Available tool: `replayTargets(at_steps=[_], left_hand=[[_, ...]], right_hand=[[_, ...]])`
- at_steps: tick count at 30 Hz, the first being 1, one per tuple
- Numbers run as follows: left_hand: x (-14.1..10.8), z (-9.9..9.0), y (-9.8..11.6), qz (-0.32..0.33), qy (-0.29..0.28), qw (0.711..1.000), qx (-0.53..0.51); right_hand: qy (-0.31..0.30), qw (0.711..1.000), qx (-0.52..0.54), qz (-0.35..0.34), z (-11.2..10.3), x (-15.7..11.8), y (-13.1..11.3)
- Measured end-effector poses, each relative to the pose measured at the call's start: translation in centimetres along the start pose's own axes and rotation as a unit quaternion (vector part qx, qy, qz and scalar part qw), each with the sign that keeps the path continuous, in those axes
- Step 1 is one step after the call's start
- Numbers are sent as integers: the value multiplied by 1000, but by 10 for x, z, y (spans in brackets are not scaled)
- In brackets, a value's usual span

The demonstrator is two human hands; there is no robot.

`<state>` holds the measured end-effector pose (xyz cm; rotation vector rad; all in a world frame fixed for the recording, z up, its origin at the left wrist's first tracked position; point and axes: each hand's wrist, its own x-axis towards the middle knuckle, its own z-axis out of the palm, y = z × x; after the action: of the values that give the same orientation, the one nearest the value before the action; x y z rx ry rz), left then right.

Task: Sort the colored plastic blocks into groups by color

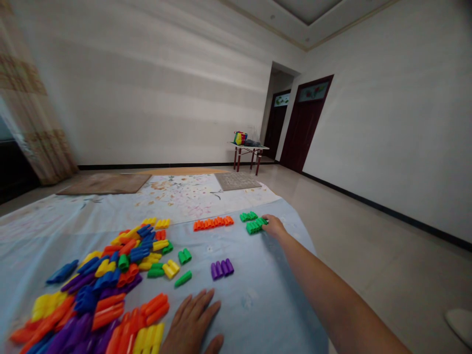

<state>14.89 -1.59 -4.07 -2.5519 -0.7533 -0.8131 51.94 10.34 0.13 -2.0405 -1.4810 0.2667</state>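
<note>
My right hand [274,226] reaches to the far right of the cloth, its fingers closed on the end of a row of green plastic tube pieces [255,226]. A second short green row [248,216] lies just behind it. At the near edge my left hand [193,319] rests flat with fingers spread, holding nothing, beside a large mixed pile of coloured tube pieces [106,265]. Orange pieces [213,223] form a row left of the green ones. Several purple pieces [222,269] lie side by side beyond my left hand. A lone green piece [183,279] sits nearer the pile.
A light blue cloth [258,305] covers the surface, with a floral cloth [177,196] behind. Two mats, one brown [106,184] and one grey [238,181], lie at the far edge. Farther back, a small table [267,147] carries a colourful bag [241,137].
</note>
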Motion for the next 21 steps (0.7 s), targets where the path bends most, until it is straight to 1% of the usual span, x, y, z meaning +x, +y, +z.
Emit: replayTargets(at_steps=[2, 5, 8, 11, 13, 14, 16, 18, 19, 21], left_hand=[[3, -3, 1, 0, 2, 1000, -3], [4, -5, 2, -9, -15, 1000, -20], [5, -7, 3, -23, -26, 999, -34], [5, -10, 5, -32, -31, 998, -36], [4, -13, 7, -43, -39, 998, -40], [4, -13, 9, -51, -48, 996, -46], [4, -15, 11, -71, -70, 993, -68], [3, -16, 13, -90, -94, 987, -92], [3, -17, 14, -97, -104, 985, -99], [4, -18, 15, -102, -119, 982, -108]], right_hand=[[0, 1000, -21, 17, 5, 1, 1], [1, 999, -41, 21, 6, -2, 2], [13, 998, -55, 17, 1, -6, 0], [38, 997, -62, 5, -5, -12, -12], [50, 997, -58, -22, -5, -18, -29], [53, 996, -48, -51, -2, -22, -40], [40, 990, -12, -138, 7, -34, -67], [-3, 971, 37, -236, 22, -50, -98], [-36, 961, 55, -269, 32, -60, -114], [-103, 942, 72, -311, 51, -78, -143]])
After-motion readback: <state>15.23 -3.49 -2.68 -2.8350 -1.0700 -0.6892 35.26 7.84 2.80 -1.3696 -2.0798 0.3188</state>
